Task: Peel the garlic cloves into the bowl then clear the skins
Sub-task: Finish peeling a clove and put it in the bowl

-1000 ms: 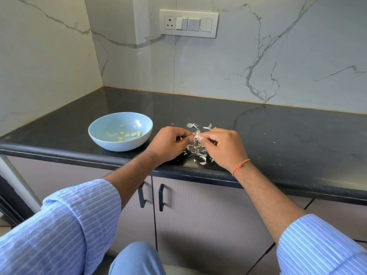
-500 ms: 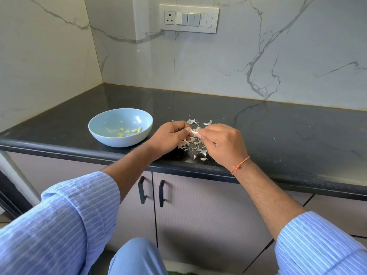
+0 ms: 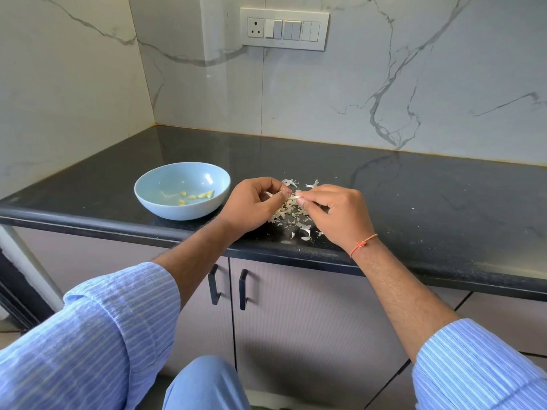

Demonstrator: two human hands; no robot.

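A light blue bowl (image 3: 154,190) stands on the black counter (image 3: 414,196) with several peeled yellowish garlic cloves (image 3: 201,195) in it. To its right, my left hand (image 3: 254,205) and my right hand (image 3: 340,217) meet fingertip to fingertip and pinch a small pale garlic clove (image 3: 294,196) between them, just above the counter. A pile of white garlic skins (image 3: 291,214) lies under and between the hands, partly hidden by them. A few more skin scraps (image 3: 299,183) lie just behind the hands.
The counter's front edge (image 3: 118,229) runs right under my wrists, with cabinet doors and two black handles (image 3: 228,288) below. Marble walls close the back and left side. A switch panel (image 3: 284,28) sits on the back wall.
Both hands stay together over the skin pile with the clove between them; only the fingers have shifted slightly. The view has tilted a little.
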